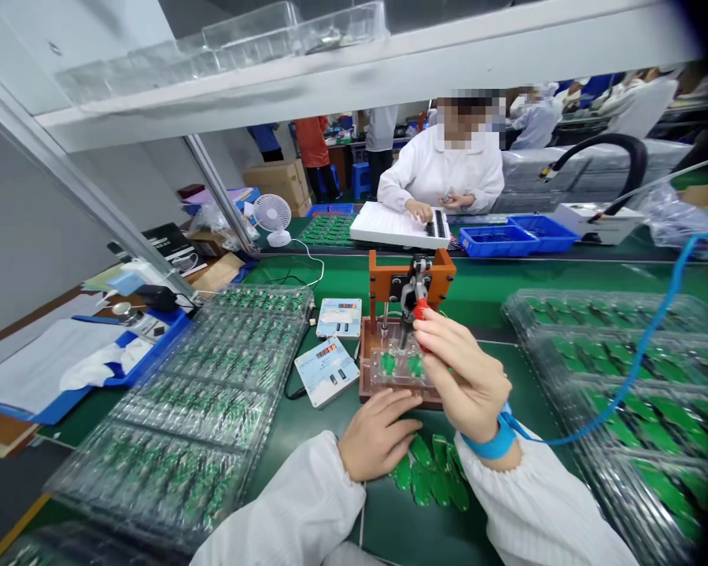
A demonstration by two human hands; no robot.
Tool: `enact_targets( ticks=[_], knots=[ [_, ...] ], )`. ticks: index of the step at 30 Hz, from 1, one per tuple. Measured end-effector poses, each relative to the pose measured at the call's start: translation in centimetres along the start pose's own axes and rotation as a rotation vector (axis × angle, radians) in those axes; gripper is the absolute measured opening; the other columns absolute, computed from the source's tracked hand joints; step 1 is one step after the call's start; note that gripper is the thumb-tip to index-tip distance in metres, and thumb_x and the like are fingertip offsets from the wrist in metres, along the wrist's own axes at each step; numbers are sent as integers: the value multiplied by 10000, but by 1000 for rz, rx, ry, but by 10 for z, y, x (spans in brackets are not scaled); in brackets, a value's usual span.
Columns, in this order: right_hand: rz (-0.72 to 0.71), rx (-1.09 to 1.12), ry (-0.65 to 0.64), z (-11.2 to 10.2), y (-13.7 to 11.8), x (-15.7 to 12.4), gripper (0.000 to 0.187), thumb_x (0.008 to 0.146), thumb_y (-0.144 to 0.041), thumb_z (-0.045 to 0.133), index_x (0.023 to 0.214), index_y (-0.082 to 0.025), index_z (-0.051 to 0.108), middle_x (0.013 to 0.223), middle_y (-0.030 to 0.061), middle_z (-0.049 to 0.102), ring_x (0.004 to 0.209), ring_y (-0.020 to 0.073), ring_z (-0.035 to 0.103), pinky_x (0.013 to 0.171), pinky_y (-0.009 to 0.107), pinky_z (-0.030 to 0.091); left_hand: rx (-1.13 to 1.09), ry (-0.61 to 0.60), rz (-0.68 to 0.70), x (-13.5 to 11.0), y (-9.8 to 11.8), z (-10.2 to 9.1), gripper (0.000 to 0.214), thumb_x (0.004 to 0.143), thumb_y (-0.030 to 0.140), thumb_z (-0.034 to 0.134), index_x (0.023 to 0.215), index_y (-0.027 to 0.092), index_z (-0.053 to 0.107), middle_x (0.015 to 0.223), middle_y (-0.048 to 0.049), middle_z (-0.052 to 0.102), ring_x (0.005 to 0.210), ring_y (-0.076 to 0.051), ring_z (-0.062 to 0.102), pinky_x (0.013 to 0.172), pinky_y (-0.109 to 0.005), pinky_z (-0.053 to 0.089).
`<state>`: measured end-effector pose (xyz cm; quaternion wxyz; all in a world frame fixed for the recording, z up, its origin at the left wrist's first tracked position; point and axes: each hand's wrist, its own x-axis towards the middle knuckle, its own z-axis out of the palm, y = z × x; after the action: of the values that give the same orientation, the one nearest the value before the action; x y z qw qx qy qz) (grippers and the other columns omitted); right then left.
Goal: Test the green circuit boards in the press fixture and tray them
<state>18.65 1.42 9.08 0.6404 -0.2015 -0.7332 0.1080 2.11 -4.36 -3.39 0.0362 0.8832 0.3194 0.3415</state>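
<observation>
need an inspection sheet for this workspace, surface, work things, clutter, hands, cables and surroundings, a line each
Surface: green worktop, loose green boards lying on it.
Work things: clamp fixture with red handle; two display boxes; left tray stack and right tray stack, both holding green boards.
Clutter: papers and crumpled white cloth at far left.
Left hand: fingers spread at the fixture's front edge; contact unclear.
Right hand: gripping the red handle.
Cables: blue cord from the right wristband; white fan cable behind the display boxes.
Surroundings: co-worker in white opposite; other people beyond.
</observation>
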Motion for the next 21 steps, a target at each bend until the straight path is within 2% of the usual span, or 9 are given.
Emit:
enact_targets(
  ticks=[3,8,12,14,16,18,19,21],
  knots=[
    [46,55,33,2,1,-3,567,901,-20,612,1358,-352,667,1267,8,747,1262,312,669,1019,551,610,15,-22,5,-1,-3,1,230,984,191,524,1148,183,685,1423,-82,642,1387,-211,539,1159,-419,467],
    [37,66,62,3,2,-6,619,879,37,597,1355,-353,669,1272,-6,744,1249,307,680,1008,533,625,3,-3,-8,0,-3,0,234,995,183,511,1151,183,686,1387,-74,670,1365,-201,568,1157,-401,470],
    [37,72,46,1,3,-5,610,890,27,587,1362,-352,664,1289,-3,736,1255,313,677,1009,539,625,-84,-67,-93,5,5,-11,236,1007,210,514,1166,195,687,1398,-72,662,1373,-209,564,1184,-424,447],
    [36,78,41,1,4,-5,610,889,31,585,1362,-345,665,1298,-3,732,1262,306,673,1017,530,622,-162,-106,-169,8,10,-25,231,1015,231,521,1174,209,687,1392,-61,667,1340,-202,594,1218,-436,405],
    [32,81,32,0,5,-5,617,888,39,585,1366,-343,661,1300,-4,731,1267,298,670,1025,522,617,-232,-141,-229,14,13,-46,212,1023,239,527,1140,219,703,1292,-40,727,1230,-183,672,1220,-413,400],
    [21,80,24,0,5,-4,628,889,42,583,1376,-348,652,1300,-4,731,1267,293,670,1024,521,615,-272,-205,-276,21,9,-71,195,1025,242,540,1078,223,726,1112,-12,789,1059,-162,740,1123,-340,490],
    [14,81,21,0,5,-4,631,890,41,582,1381,-350,647,1302,-4,730,1268,292,669,1023,524,615,-278,-243,-306,25,4,-84,187,1021,251,553,1047,225,737,1032,0,800,979,-157,754,1026,-296,542],
    [-4,83,15,-1,6,-4,635,893,39,581,1393,-348,636,1313,1,723,1273,295,664,1020,532,613,-258,-324,-387,32,-14,-107,163,1007,273,590,1037,239,746,998,13,799,918,-161,758,895,-263,571]
  ],
)
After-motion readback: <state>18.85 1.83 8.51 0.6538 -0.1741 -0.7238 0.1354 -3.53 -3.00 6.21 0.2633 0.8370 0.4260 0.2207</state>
